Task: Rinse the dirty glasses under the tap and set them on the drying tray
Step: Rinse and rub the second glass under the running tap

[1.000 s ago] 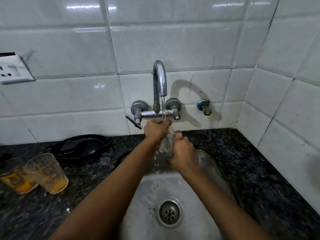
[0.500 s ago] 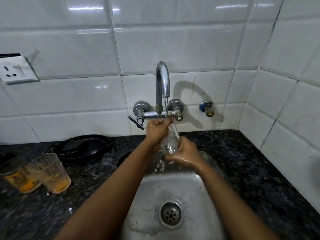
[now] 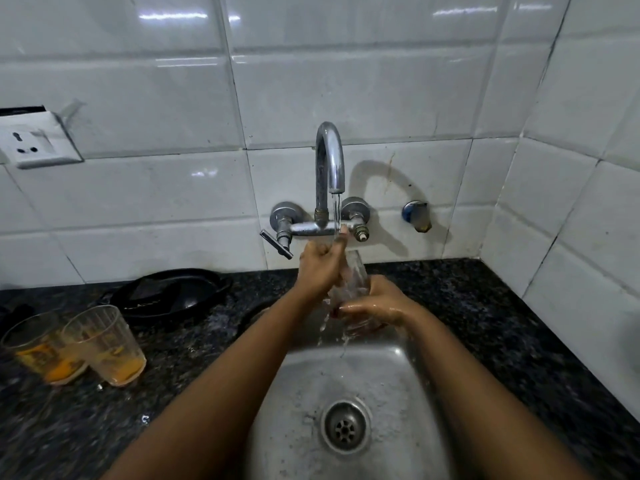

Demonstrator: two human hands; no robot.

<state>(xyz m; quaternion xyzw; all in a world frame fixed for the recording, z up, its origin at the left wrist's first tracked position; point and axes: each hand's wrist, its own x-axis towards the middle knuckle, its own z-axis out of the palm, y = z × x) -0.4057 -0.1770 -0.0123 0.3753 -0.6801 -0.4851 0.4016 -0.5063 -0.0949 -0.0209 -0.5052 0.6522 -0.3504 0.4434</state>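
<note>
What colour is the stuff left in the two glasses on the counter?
Orange, a residue pooled at the bottom of both glasses, seen in the head view.

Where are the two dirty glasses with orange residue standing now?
In the head view, the two dirty glasses stand side by side on the dark counter, left of the sink, in front of a black pan.

Granite counter (image 3: pixel 485 306); two glasses (image 3: pixel 104 344); pan (image 3: pixel 173 292)
</note>
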